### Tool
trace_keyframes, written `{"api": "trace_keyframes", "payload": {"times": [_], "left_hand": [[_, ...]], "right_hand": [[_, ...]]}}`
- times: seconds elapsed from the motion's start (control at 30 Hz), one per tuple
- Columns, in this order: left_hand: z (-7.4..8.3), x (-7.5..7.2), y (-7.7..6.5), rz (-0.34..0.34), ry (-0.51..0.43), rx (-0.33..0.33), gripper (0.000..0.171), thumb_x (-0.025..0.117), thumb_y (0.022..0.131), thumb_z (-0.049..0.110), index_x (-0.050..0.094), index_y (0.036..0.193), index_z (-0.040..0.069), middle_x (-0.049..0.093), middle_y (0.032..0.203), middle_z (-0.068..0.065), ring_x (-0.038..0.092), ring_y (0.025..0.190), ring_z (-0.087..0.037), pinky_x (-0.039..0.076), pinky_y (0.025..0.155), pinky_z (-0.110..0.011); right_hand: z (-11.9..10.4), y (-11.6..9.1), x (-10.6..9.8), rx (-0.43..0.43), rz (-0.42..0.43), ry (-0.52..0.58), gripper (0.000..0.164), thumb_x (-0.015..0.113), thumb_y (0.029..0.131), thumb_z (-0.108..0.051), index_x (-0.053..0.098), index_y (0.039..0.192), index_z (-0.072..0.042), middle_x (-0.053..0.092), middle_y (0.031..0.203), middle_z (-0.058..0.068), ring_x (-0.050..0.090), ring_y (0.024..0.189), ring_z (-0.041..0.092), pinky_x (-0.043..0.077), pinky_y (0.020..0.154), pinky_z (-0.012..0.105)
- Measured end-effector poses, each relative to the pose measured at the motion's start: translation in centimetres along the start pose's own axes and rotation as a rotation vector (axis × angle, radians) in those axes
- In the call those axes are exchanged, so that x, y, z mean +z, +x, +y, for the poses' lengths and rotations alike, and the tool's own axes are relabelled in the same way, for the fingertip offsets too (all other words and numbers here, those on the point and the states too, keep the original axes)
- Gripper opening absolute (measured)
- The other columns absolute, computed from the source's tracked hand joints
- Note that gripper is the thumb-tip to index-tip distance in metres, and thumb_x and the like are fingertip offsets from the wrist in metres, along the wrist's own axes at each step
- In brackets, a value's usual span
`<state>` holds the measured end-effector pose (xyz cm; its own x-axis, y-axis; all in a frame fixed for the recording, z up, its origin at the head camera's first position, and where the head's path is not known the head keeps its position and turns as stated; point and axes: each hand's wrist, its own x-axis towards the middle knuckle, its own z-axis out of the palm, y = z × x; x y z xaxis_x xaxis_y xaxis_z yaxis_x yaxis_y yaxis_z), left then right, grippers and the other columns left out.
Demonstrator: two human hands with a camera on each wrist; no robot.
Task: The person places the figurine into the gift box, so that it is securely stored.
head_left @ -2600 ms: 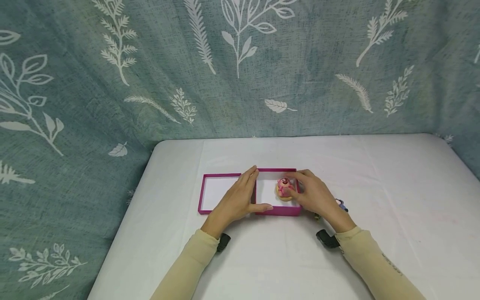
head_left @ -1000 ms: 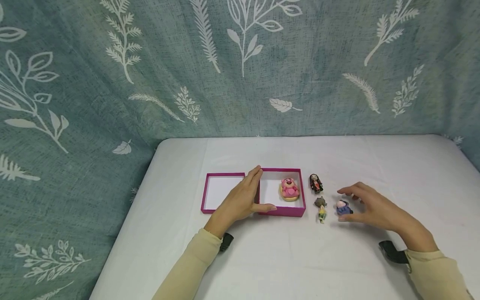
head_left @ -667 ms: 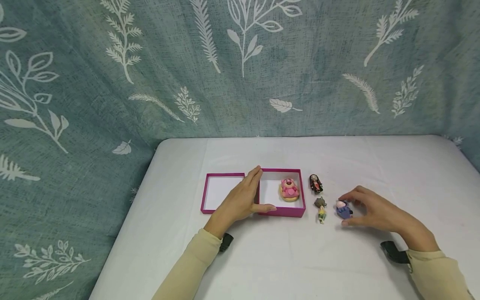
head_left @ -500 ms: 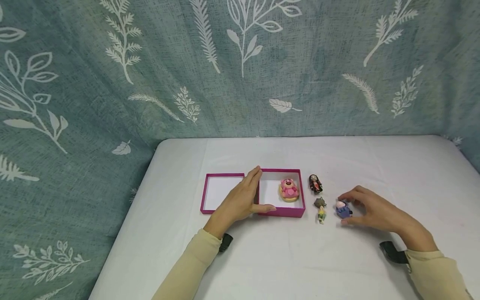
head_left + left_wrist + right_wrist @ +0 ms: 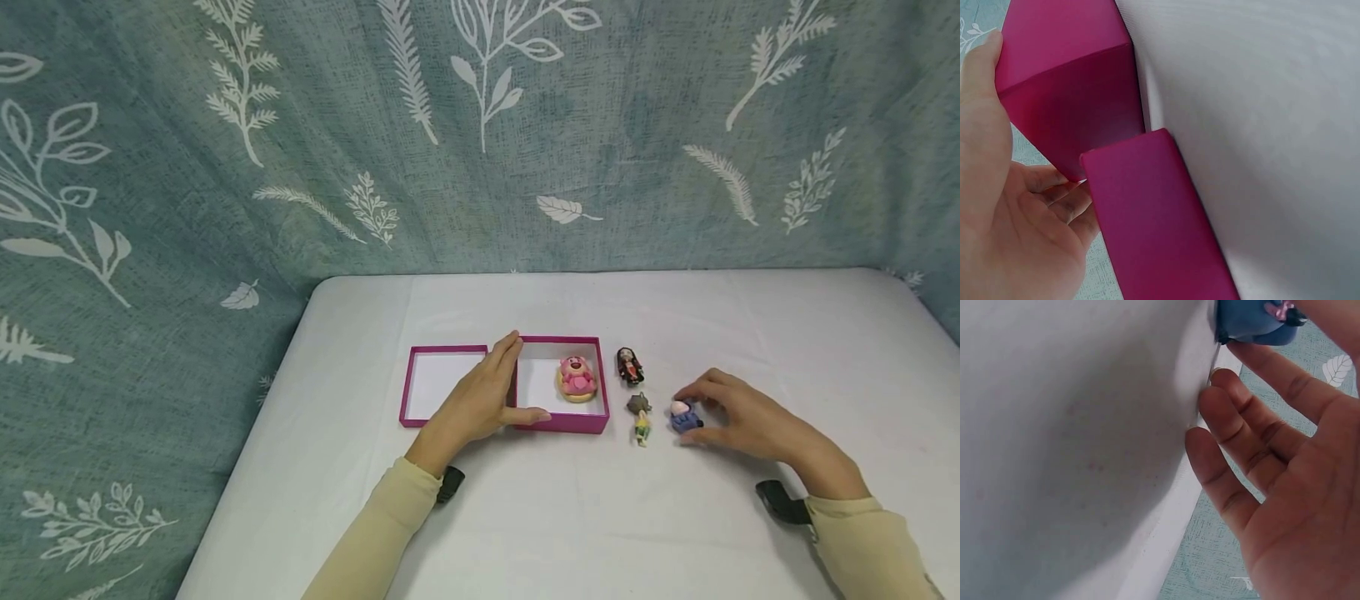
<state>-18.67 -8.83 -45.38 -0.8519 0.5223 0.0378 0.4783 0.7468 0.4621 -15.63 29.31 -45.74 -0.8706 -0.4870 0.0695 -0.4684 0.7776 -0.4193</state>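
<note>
My left hand (image 5: 480, 392) holds the magenta box (image 5: 564, 424) by its left end, thumb along the front wall and fingers at the far side. Inside the box, toward its right, sits a pink bear figurine (image 5: 577, 377) on a tan base. To the right of the box, my right hand (image 5: 750, 418) has its thumb and index finger around a blue figurine (image 5: 686, 417) with a pale face. In the right wrist view, the blue figurine (image 5: 1250, 322) shows a pink bow, and the other fingers (image 5: 1225, 419) are spread below it, touching the white cloth.
The magenta lid (image 5: 406, 387), white inside, lies left of the box, partly behind the left hand. Between box and right hand lie a dark-haired figurine (image 5: 630, 367) in black and red, and a brown-haired one (image 5: 640, 419) in yellow-green. White cloth (image 5: 570, 533) covers the table.
My right hand has left the pink bear figurine in the box, moved right to the blue figurine and closed its thumb and index finger in around it. The left hand has stayed on the box.
</note>
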Motion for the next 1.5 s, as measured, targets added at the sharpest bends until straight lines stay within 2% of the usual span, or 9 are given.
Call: {"api": "trace_keyframes", "payload": {"times": [0.6,0.9,1.5], "left_hand": [[-0.04,-0.09,0.16,0.018,-0.003,0.013,0.112,0.069,0.079,0.065,0.016,0.156,0.002,0.016,0.164,-0.009,0.024,0.149,-0.021,0.029,0.119,-0.037],[0.07,0.03,-0.12,0.003,-0.009,0.002,0.113,0.069,0.079,0.064,0.016,0.156,0.003,0.015,0.164,-0.008,0.025,0.149,-0.023,0.030,0.118,-0.039],[0.08,-0.06,0.20,0.002,0.000,0.007,0.113,0.069,0.079,0.065,0.016,0.156,0.002,0.017,0.163,-0.009,0.025,0.149,-0.021,0.029,0.118,-0.038]], "right_hand": [[-0.10,0.37,-0.36,0.003,-0.025,-0.009,0.054,0.083,0.073,-0.046,0.069,0.113,-0.013,0.059,0.106,0.000,0.052,0.089,0.012,0.048,0.074,0.033],[-0.11,0.21,-0.16,0.009,-0.028,-0.005,0.052,0.083,0.073,-0.046,0.069,0.112,-0.014,0.059,0.106,-0.001,0.051,0.089,0.012,0.047,0.074,0.032],[0.06,0.13,-0.29,0.004,-0.021,0.002,0.051,0.083,0.073,-0.045,0.070,0.112,-0.015,0.059,0.105,-0.001,0.048,0.087,0.009,0.046,0.072,0.030]]}}
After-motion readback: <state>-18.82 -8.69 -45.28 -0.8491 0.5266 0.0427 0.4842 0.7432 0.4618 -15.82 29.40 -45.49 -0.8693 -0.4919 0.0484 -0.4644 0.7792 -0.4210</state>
